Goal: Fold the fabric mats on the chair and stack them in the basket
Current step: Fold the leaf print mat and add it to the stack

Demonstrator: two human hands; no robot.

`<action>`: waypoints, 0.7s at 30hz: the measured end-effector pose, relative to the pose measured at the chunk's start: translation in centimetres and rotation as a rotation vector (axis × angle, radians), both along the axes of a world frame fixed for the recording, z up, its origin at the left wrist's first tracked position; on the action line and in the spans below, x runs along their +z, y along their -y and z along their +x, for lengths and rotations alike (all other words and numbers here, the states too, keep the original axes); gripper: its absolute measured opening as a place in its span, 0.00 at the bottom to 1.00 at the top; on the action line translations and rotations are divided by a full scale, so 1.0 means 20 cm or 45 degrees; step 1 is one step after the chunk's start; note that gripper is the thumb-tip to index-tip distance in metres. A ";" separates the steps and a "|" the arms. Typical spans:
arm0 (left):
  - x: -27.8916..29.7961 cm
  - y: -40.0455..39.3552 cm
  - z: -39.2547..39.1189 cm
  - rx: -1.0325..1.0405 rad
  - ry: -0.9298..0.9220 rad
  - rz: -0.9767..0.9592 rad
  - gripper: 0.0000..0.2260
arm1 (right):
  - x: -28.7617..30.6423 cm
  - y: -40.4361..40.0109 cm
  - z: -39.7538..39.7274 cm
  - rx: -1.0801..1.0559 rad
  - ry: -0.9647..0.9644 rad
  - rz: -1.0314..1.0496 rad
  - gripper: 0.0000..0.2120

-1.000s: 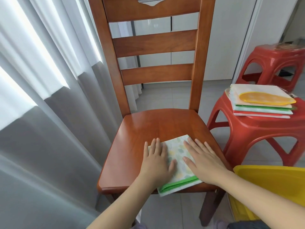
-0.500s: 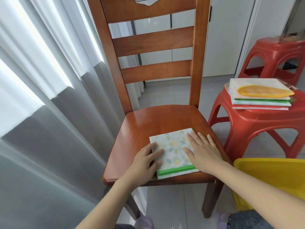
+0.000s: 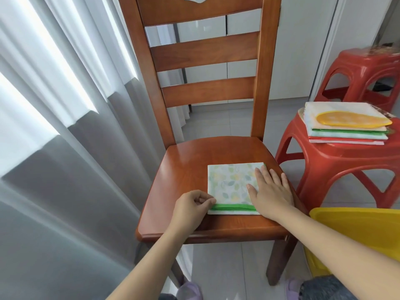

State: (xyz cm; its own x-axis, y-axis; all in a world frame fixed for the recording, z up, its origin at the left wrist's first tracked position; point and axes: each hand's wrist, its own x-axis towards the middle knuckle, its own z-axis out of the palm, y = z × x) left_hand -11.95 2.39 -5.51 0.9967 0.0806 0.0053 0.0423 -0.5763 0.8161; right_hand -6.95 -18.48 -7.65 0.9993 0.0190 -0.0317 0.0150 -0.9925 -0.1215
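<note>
Pressing down with your right hand (image 3: 271, 192), you have its fingers straight and spread flat over the right part of the folded mat (image 3: 231, 185), the little finger reaching past the mat's edge onto the wood. Your left hand (image 3: 192, 205) sits at the mat's near left corner with its fingers curled, thumb and fingertips pinching the corner right where the green border strip begins. The mat lies flat on the seat of the wooden chair (image 3: 184, 169), toward the front right of the seat; it is a pale square with a yellow and green leaf print, and the green strip runs along its near edge, with a thin pale margin below it. The layers look squared up, edges in line.

To your right, a red plastic stool (image 3: 324, 163) stands just beside the chair and carries a stack of folded mats (image 3: 346, 126), the top one showing an orange-yellow border, with green and red edges showing beneath. A second red stool (image 3: 363, 68) stands farther back, near a white wall. The yellow basket (image 3: 357, 226) sits on the floor at the chair's front right corner, partly hidden by your right forearm; you cannot see its inside from here. Grey and white curtains (image 3: 65, 126) hang along your left side, close to the chair.
</note>
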 end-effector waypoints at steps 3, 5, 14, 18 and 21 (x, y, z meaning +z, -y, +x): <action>0.01 0.03 0.01 -0.011 -0.048 -0.139 0.02 | 0.00 0.00 0.00 -0.006 -0.001 -0.012 0.30; 0.00 0.05 0.01 -0.024 -0.068 -0.101 0.04 | 0.00 0.00 0.00 -0.009 0.005 -0.019 0.31; -0.01 0.01 0.04 -0.055 -0.151 0.092 0.05 | 0.00 0.01 0.00 0.015 0.014 -0.010 0.31; 0.00 0.02 0.03 -0.066 -0.132 0.206 0.06 | 0.01 0.01 0.00 0.016 0.030 0.013 0.31; 0.01 0.05 0.03 -0.040 -0.076 0.276 0.07 | 0.03 0.00 -0.03 -0.043 0.122 0.006 0.29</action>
State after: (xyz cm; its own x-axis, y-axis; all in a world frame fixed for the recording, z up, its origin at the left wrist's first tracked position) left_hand -11.28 1.36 -5.29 0.9978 0.0528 -0.0400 0.0660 -0.7398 0.6696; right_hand -7.56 -18.49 -7.12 0.9978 -0.0145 0.0641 -0.0063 -0.9920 -0.1259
